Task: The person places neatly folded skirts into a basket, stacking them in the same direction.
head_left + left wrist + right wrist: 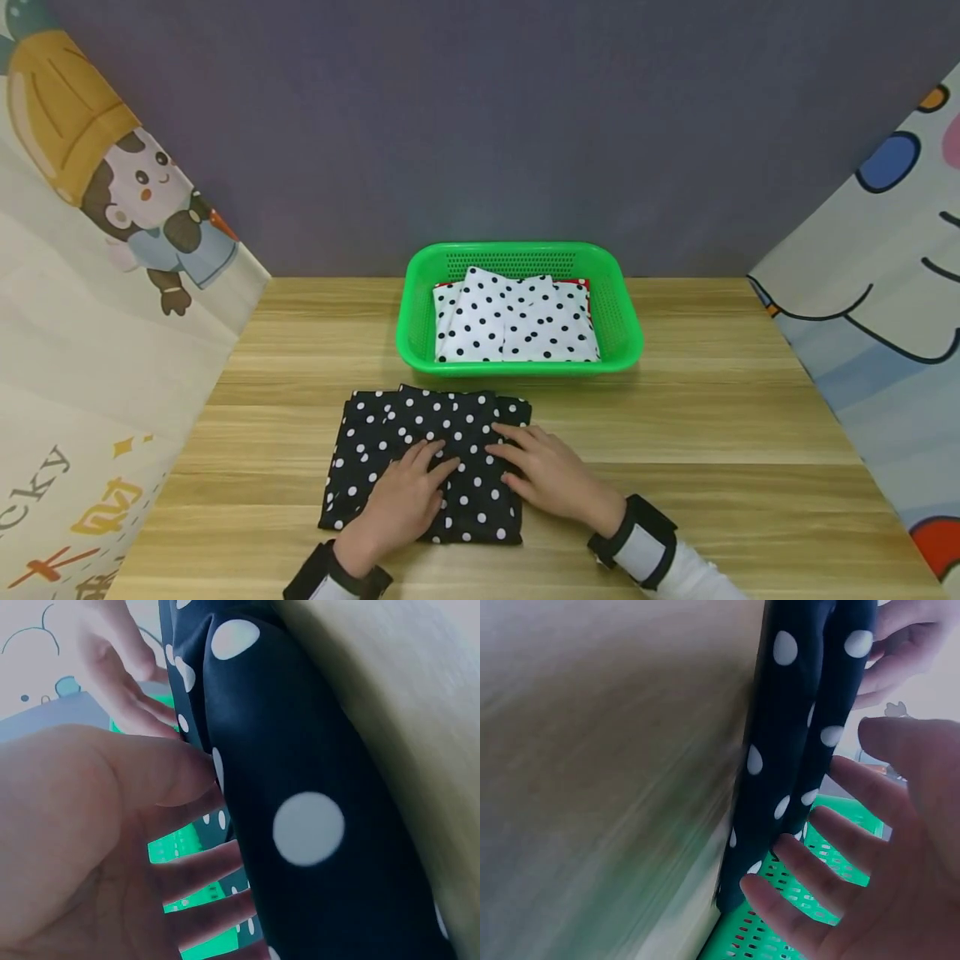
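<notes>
A folded black cloth with white dots (480, 500) lies flat on the table, its kind of garment not clear. On its middle rests my left hand (401, 500), fingers spread and nearly straight. My right hand (555, 475) touches the cloth's right side with its fingertips, the fingers extended. In the left wrist view, the left thumb and fingers lie against the folded black cloth (307, 750). The right wrist view shows the right fingertips (787, 844) at the edge of the layered cloth (787, 712).
Behind the black cloth stands a green plastic basket (630, 342). Inside it lies folded white cloth with black dots (517, 321), with a bit of red at its edges. The wooden table (712, 417) meets a dark grey panel (517, 125) at the back; printed sheets flank both sides.
</notes>
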`<state>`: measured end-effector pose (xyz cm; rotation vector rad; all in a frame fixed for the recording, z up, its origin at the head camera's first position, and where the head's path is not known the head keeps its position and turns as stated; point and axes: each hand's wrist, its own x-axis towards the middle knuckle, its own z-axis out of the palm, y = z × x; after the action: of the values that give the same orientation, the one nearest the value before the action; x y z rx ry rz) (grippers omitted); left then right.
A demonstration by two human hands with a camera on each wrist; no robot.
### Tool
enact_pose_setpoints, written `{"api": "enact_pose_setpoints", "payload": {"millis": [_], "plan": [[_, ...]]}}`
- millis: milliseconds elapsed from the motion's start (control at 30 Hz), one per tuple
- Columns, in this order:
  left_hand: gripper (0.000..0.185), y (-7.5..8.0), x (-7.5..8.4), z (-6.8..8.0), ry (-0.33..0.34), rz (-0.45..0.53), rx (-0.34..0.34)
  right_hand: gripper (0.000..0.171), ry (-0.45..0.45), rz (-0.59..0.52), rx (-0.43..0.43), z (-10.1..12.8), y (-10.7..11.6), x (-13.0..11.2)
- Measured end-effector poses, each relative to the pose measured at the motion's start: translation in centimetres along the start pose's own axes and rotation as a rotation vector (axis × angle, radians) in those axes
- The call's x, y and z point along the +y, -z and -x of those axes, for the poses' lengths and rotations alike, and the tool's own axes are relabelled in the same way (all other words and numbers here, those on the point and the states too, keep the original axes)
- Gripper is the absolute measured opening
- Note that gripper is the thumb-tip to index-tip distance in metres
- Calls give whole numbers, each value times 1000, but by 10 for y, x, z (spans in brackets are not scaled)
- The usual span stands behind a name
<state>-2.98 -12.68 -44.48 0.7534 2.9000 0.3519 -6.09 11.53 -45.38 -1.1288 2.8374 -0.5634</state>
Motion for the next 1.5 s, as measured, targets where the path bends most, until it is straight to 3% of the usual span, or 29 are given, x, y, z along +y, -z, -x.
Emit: {"api": "enact_pose_setpoints", "payload": {"millis": [333, 500, 767, 900, 1000, 1167, 1500], "plan": [[44, 0, 7, -2, -17, 14, -74, 35, -66, 7, -38, 10, -3, 9], [41, 4, 6, 0, 25, 39, 7, 33, -86, -6, -17, 18, -1, 14], [36, 9, -9, 3, 184, 35, 159, 31, -133, -11, 16, 33, 4, 24], [35, 7, -15, 5, 225, 22, 187, 30, -140, -12, 50, 41, 4, 29], [36, 4, -16, 6, 239, 22, 168, 30, -141, -13, 75, 46, 5, 32], [40, -3, -11, 3, 222, 21, 122, 28, -163, -18, 86, 50, 7, 37], [41, -11, 0, -6, 148, 41, 120, 24, -248, -7, 88, 58, 11, 49]]}}
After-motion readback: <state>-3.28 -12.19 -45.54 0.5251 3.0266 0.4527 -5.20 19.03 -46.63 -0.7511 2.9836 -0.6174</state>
